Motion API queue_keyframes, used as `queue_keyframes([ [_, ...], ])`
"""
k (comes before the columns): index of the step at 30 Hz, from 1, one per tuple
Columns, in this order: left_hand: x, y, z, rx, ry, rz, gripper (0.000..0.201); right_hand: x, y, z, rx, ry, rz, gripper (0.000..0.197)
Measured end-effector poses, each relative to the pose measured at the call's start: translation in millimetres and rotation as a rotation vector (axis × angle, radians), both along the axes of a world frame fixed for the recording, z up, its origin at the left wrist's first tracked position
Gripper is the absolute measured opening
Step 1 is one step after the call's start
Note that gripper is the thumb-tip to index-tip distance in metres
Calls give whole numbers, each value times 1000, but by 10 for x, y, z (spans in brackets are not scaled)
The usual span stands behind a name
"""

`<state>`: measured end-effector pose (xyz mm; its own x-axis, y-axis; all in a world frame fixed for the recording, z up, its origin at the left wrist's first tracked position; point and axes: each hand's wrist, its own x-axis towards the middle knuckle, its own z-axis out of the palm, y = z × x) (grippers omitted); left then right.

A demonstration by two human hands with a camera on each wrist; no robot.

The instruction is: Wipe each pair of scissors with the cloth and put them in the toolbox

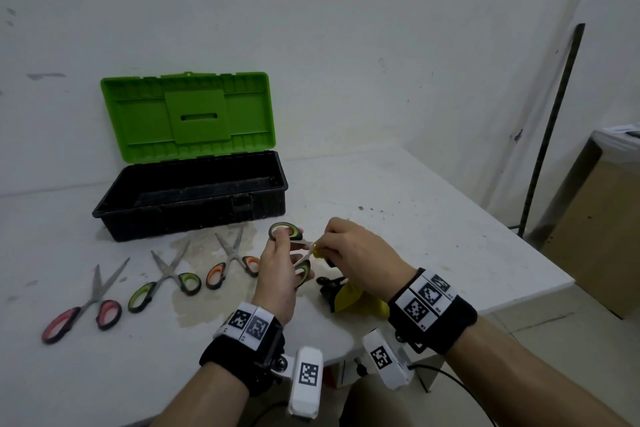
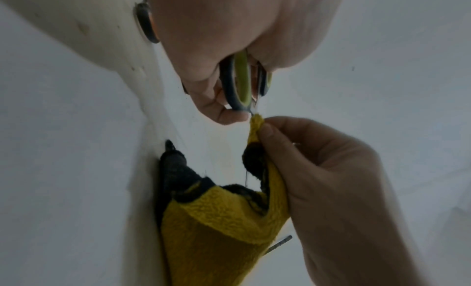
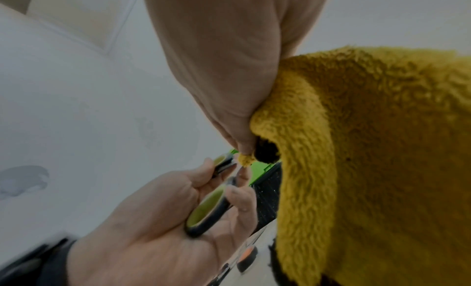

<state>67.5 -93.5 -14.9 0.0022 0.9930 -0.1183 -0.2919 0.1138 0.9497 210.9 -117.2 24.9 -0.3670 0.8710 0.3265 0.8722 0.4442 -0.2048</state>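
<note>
On table, left to right, I see:
loose scissors: red-handled pair point(image 1: 83, 302), green-handled pair point(image 1: 166, 279), orange-handled pair point(image 1: 235, 260), lying flat
toolbox point(image 1: 190, 198): lid up, behind them
left hand point(image 1: 277, 270): grasping held green scissors point(image 1: 294, 253) by handles
right hand point(image 1: 356, 253): pinching yellow cloth point(image 1: 349, 298) onto blade

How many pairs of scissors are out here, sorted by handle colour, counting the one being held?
Green-handled scissors: 2, one in the left hand being wiped, one on the table
Orange-handled scissors: 1
Red-handled scissors: 1
Total: 4
</note>
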Motion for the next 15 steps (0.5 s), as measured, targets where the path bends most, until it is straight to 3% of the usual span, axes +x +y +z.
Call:
queue_keyframes([
  [9,76,-32,5,-27,-15,-66,46,-183,-49,-41,48,-63,97,19],
  [12,54,-17,-21,-53,-11,-50,45,-81,-5,-60,15,9,17,16],
  [15,58,-3,-29,-87,-37,-35,43,-50,-6,-116,36,198,-21,17],
])
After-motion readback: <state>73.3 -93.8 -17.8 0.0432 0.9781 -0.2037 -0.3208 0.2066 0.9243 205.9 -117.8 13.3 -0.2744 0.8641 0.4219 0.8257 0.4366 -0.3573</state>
